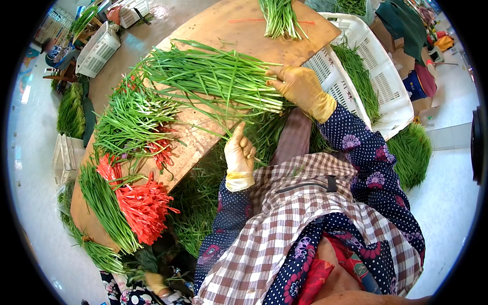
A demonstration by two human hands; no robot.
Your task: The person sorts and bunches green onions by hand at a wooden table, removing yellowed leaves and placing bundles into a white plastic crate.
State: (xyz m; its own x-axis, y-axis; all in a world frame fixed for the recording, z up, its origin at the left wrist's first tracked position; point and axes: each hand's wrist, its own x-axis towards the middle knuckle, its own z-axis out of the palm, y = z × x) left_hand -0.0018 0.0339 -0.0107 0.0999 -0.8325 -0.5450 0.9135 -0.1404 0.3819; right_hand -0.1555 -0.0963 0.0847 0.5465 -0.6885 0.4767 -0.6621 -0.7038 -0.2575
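Observation:
A loose bunch of garlic chives (213, 76) lies across the wooden table, its pale cut ends to the right. My right hand (302, 91), in a yellow glove, curls its fingers at those cut ends. Just below the bunch, my gloved left hand (240, 155) is closed, with thumb and forefinger pinching a thin green chive stalk. A smaller pile of chives (132, 124) lies to the left, over some red ties. Nearer me sits a thick bundle of red ties (145, 208) beside a chive bunch (107, 203).
The curved wooden table (203, 25) bears another chive bunch (279, 18) at its far end. A white slatted crate (394, 96) with chives stands at right. More chives (195, 213) lie below the table edge. Another person's gloved hand (155, 283) shows at lower left.

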